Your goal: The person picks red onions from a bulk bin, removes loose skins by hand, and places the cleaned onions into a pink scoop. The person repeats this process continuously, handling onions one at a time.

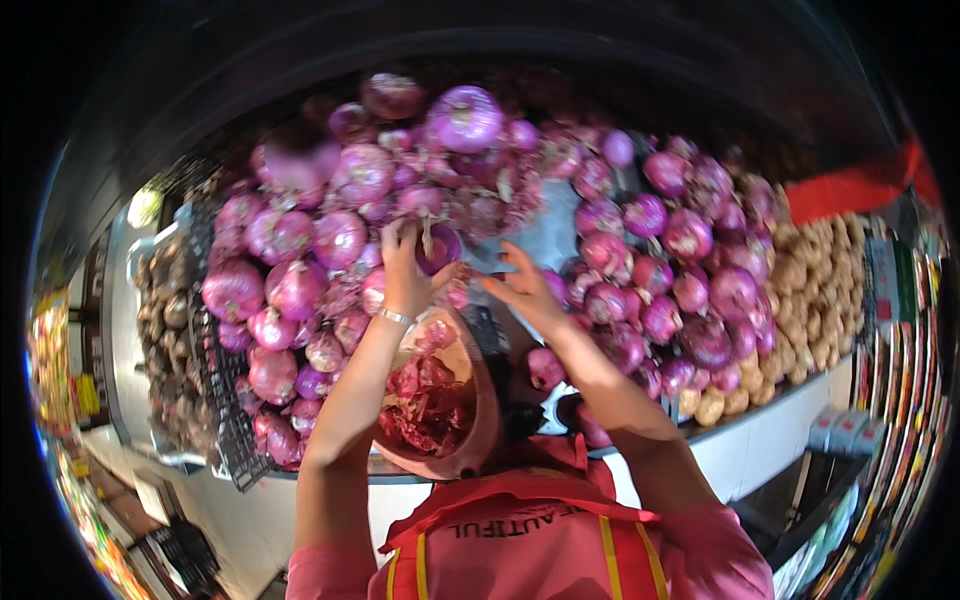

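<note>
My left hand (407,274), with a silver bracelet at the wrist, grips a red onion (448,251) between fingers and thumb. Just right of it, my right hand (529,289) is spread and holds nothing; its fingertips point toward the onion, over a bare patch of the display. Below my left hand a pink scoop-shaped basin (491,412) leans near the stand's front edge, with dry red onion skins (429,405) inside. Heaped red onions lie on both sides, a left pile (296,285) and a right pile (686,232). Loose skins are mixed among the onions behind my hands.
Potatoes (817,285) fill the right end of the stand. A black plastic crate wall (206,360) edges the onions at left; beyond it sit brown root vegetables (165,322). A red strip (851,191) hangs at upper right. Stocked shelves (904,405) stand far right.
</note>
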Tool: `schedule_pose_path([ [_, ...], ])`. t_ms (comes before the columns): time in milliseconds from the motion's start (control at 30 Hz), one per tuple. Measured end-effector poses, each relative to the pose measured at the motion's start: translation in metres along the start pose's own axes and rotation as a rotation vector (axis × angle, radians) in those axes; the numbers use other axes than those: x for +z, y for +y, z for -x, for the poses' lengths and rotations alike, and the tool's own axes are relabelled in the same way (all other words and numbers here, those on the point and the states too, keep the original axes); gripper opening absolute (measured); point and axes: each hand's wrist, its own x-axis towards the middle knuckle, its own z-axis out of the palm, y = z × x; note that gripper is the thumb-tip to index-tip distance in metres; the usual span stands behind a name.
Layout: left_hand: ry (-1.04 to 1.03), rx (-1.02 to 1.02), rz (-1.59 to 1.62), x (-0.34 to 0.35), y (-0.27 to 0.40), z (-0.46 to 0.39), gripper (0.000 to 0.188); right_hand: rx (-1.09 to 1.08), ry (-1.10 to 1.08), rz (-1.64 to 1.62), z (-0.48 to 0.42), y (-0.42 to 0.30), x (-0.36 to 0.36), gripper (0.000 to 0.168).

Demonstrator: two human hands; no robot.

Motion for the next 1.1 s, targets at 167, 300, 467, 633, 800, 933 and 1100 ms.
schedule_pose_path([
  [167,-0.573,-0.051,0.194,-0.017,0.074,0.054,0.089,0.135,-0.028,-0.145,0.031,0.007,0.015,0.037],
  [300,-0.495,0.016,0.005,-0.041,0.048,0.077,0.071,0.033,0.135,0.459,0.102,-0.033,-0.032,0.023],
  [467,-0.180,-0.058,-0.300,-0.089,-0.005,0.086,0.052,-0.338,0.628,0.964,0.159,-0.072,-0.129,0.017],
  [633,-0.183,-0.058,-0.430,-0.094,-0.018,0.062,0.063,-0.275,0.455,1.490,0.171,-0.074,-0.139,0.035],
  [800,-0.571,-0.174,-0.680,-0.062,-0.041,0.058,0.090,-0.477,0.540,1.395,0.144,-0.088,-0.081,0.038],
  [933,-0.444,-0.206,-0.549,-0.058,-0.035,0.055,0.085,-0.483,0.297,1.148,0.132,-0.075,-0.039,0.038],
  [1100,-0.042,0.066,-0.361,-0.066,0.006,0.074,0.084,-0.058,0.090,0.213,0.114,-0.020,0.007,0.055],
])
